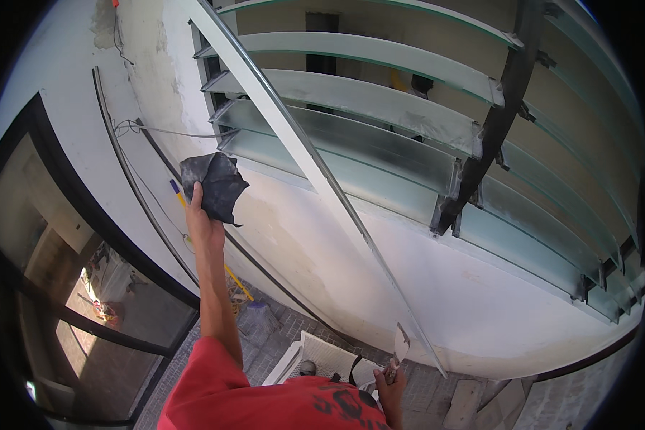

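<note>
My left arm reaches up and forward, and my left hand (202,218) grips a black creased sheet (218,185) with a ragged right edge. The thumb lies over the sheet; the other fingers are hidden behind it. The sheet is in front of the white wall (287,222), just below the left end of the louvre window (380,172); whether it touches the wall I cannot tell. Low and close to my body, my right hand (389,389) is closed around the handle of a putty knife (401,345), its stained blade pointing up.
A long metal profile (315,165) leans diagonally across the window. Loose cables (129,127) hang at the left wall beside a black-framed glass door (132,301). A yellow-handled broom (254,304), a white perforated item (315,349) and flat boards (466,403) are on the paved floor.
</note>
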Available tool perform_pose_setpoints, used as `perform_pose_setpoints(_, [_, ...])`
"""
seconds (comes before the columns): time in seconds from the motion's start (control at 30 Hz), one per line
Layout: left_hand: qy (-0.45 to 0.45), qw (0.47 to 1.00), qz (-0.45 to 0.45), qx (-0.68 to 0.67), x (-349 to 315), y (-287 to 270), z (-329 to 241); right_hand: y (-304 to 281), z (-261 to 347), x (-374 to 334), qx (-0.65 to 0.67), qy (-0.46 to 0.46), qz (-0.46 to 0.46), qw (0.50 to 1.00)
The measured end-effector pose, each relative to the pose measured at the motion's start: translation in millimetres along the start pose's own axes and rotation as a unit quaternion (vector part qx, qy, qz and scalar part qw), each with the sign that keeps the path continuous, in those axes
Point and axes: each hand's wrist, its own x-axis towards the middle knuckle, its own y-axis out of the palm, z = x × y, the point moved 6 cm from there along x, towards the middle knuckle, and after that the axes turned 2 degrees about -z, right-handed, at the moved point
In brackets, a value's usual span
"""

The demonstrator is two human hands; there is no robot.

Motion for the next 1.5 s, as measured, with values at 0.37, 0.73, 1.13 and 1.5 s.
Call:
perform_pose_setpoints(0.37, [-0.024,0.975,0.017,-0.220,171,111,7,18,-8,8,0.021,-0.022,-0.033,0.999])
perform_pose_setpoints(0.73, [-0.050,0.960,0.030,-0.274,135,158,14,23,-29,-4,-0.002,0.004,-0.061,0.998])
perform_pose_setpoints(1.13, [0.187,0.962,0.097,0.171,122,177,98,23,5,-6,0.003,0.011,-0.042,0.999])
perform_pose_setpoints(1.5, [-0.449,0.757,0.357,-0.313,-59,279,167,10,-11,-18,0.051,0.039,-0.078,0.995])
